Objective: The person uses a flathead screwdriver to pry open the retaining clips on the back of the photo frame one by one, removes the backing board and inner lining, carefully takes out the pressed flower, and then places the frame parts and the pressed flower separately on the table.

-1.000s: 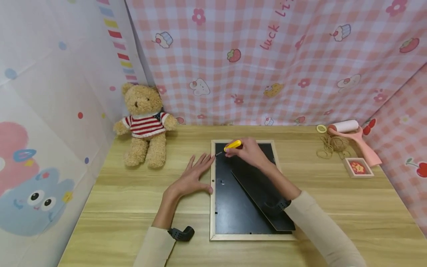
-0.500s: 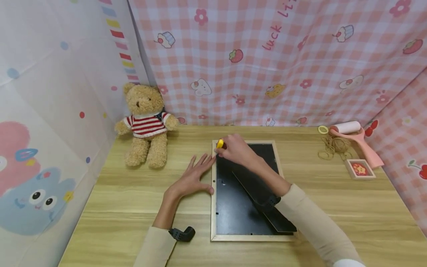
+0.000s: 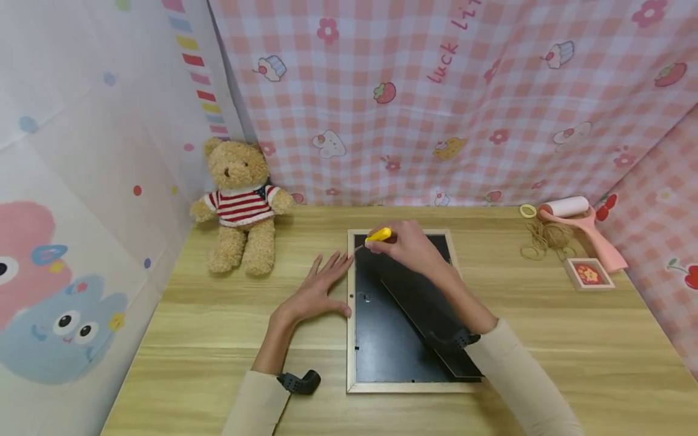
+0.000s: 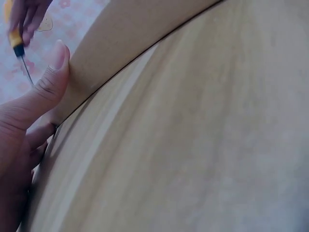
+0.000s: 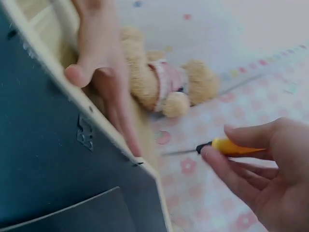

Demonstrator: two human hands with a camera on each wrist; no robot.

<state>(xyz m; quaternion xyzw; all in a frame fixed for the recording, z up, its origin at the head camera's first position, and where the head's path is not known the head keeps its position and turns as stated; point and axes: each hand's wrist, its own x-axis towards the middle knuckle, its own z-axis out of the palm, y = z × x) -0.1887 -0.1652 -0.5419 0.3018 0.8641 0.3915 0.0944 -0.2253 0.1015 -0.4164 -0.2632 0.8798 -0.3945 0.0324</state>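
The right hand (image 3: 409, 248) pinches a yellow screwdriver (image 3: 378, 235), its long axis nearly level, tip pointing left over the picture frame's (image 3: 350, 339) far-left corner. The left hand (image 3: 316, 290) lies flat on the counter (image 3: 218, 339), fingers (image 3: 334, 266) straight and released, touching the frame's left edge.

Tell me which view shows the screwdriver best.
The right wrist view: the screwdriver shows yellow handle and thin shaft, pinched by the right hand. The head view shows mostly its handle; the left wrist view catches it small in a corner.
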